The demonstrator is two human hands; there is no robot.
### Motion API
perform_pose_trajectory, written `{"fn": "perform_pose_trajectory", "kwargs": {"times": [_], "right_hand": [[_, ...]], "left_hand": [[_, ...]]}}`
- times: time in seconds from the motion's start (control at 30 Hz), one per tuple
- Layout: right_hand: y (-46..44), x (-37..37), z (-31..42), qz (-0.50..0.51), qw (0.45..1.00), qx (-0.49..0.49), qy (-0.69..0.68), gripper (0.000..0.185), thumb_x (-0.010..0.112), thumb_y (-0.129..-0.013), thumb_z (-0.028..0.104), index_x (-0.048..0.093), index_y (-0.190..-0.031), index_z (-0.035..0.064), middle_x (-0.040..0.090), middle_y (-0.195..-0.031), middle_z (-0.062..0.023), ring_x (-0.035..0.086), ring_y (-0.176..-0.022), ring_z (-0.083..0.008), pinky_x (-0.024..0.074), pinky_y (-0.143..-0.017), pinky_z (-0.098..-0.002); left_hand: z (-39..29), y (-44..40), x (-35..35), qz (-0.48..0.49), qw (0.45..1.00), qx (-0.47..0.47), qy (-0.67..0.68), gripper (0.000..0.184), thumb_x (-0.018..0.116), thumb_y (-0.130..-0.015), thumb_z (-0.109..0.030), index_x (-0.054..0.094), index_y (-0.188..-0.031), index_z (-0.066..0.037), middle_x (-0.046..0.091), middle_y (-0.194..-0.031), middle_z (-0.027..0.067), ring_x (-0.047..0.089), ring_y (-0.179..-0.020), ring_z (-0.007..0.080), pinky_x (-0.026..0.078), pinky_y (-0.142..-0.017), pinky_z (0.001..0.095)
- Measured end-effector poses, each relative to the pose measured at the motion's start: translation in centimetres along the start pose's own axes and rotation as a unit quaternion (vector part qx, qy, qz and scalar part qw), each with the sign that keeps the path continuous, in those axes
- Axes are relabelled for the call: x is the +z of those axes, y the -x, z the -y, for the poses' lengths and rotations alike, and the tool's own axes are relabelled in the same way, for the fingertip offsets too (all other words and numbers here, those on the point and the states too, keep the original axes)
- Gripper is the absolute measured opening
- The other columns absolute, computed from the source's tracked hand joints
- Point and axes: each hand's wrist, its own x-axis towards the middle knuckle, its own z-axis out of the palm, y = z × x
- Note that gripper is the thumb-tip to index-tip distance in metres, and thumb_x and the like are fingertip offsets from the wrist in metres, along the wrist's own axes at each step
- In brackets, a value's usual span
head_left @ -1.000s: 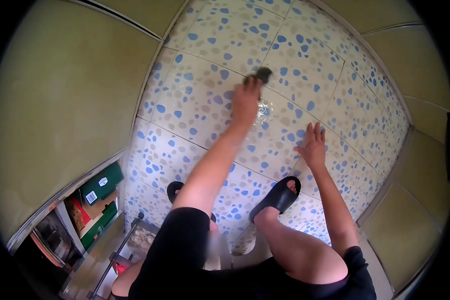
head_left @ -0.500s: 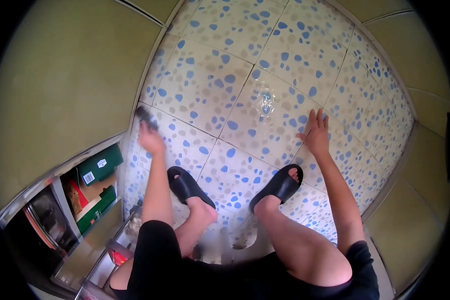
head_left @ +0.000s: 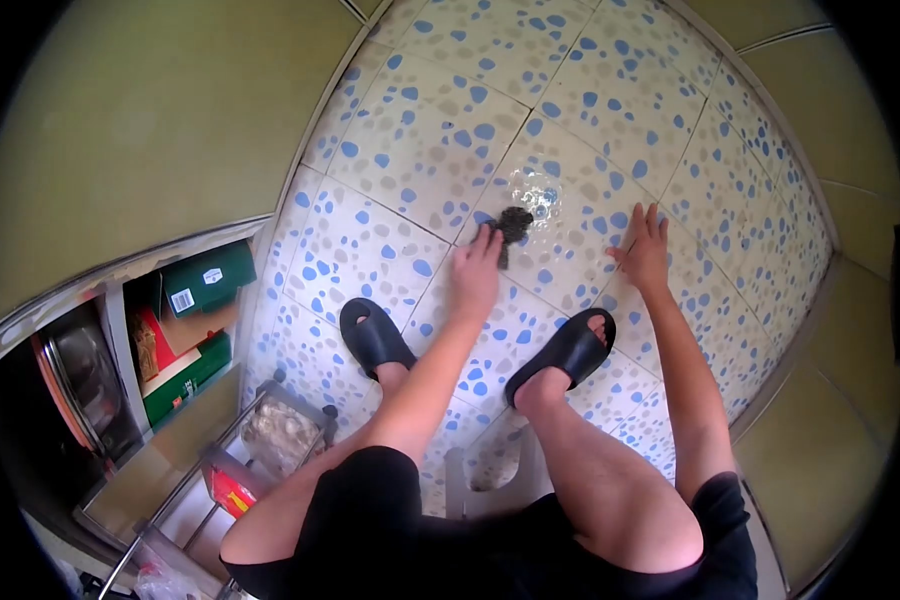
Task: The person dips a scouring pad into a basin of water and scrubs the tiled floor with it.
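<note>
A dark, crumpled rag (head_left: pixel 515 224) lies against the tiled floor (head_left: pixel 400 185), just beside a wet, shiny patch. My left hand (head_left: pixel 478 272) presses on it with the fingers closed over its near edge; whether it is cloth or a scourer I cannot make out. Farther right, my right hand (head_left: pixel 647 255) rests on the tiles, fingers spread, with nothing in it. Black slippers (head_left: pixel 375 340) are on my feet, one on each side below the hands.
Cupboard panels (head_left: pixel 140 130) border the floor on the left and right. An open compartment at left holds green boxes (head_left: pixel 208 278) and stacked round plates or lids (head_left: pixel 70 385). A wheeled rack (head_left: pixel 280 440) with bagged items stands by my left leg. Part of a grey stool (head_left: pixel 525 475) shows beneath me.
My left hand has swept the rag rightward from the left cupboard's base to the middle of the floor. My right hand stays flat on the tiles. The view has shifted slightly.
</note>
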Motion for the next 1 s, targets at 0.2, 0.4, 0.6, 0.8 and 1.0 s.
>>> {"fn": "perform_pose_trajectory", "kwargs": {"times": [0.2, 0.4, 0.6, 0.8, 1.0], "right_hand": [[0.0, -0.2, 0.3, -0.002, 1.0, 0.003, -0.007, 0.112, 0.094, -0.072, 0.031, 0.034, -0.164, 0.0128, 0.028, -0.171, -0.022, 0.026, -0.152, -0.0564, 0.0336, -0.123, -0.0554], [-0.1, 0.1, 0.2, -0.008, 1.0, 0.002, -0.01, 0.113, 0.095, -0.07, 0.031, 0.035, -0.164, 0.0131, 0.028, -0.17, -0.0226, 0.026, -0.152, -0.0563, 0.0335, -0.122, -0.0556], [-0.6, 0.9, -0.4, -0.014, 1.0, -0.01, 0.008, 0.114, 0.096, -0.069, 0.029, 0.034, -0.164, 0.0133, 0.029, -0.17, -0.0223, 0.026, -0.153, -0.0557, 0.0329, -0.124, -0.0544], [-0.1, -0.1, 0.3, 0.005, 1.0, 0.011, -0.018, 0.113, 0.095, -0.07, 0.027, 0.034, -0.164, 0.0138, 0.027, -0.171, -0.0208, 0.023, -0.155, -0.0532, 0.0329, -0.125, -0.0518], [0.0, -0.3, 0.5, 0.013, 1.0, 0.007, 0.004, 0.113, 0.094, -0.073, 0.027, 0.031, -0.165, 0.0143, 0.025, -0.172, -0.0207, 0.023, -0.155, -0.0528, 0.0325, -0.125, -0.0515]], "left_hand": [[16.5, 0.3, -8.7, -0.094, 0.977, -0.159, -0.106, 0.044, 0.061, -0.085, 0.004, 0.07, -0.127, -0.003, 0.073, -0.121, 0.0194, 0.071, -0.094, 0.037, 0.052, -0.085, 0.0462], [33.4, 10.6, -14.1, -0.094, 0.783, -0.573, -0.224, 0.05, 0.068, -0.088, -0.018, 0.07, -0.138, -0.014, 0.079, -0.095, 0.0183, 0.076, -0.082, 0.0411, 0.06, -0.076, 0.0506], [18.0, 0.3, -10.4, -0.108, 0.931, -0.343, -0.061, 0.037, 0.066, -0.088, -0.01, 0.072, -0.124, -0.013, 0.075, -0.087, 0.0206, 0.072, -0.076, 0.0403, 0.053, -0.069, 0.0501], [6.6, -5.5, -3.6, -0.051, 0.995, -0.083, -0.028, 0.051, 0.062, -0.083, 0.0, 0.07, -0.133, -0.01, 0.072, -0.133, 0.0122, 0.063, -0.094, 0.0318, 0.053, -0.091, 0.0375], [19.1, -2.0, -11.0, -0.101, 0.969, -0.214, -0.07, 0.046, 0.061, -0.085, 0.001, 0.071, -0.127, -0.013, 0.073, -0.088, 0.0173, 0.064, -0.075, 0.0399, 0.049, -0.078, 0.0492]]}}
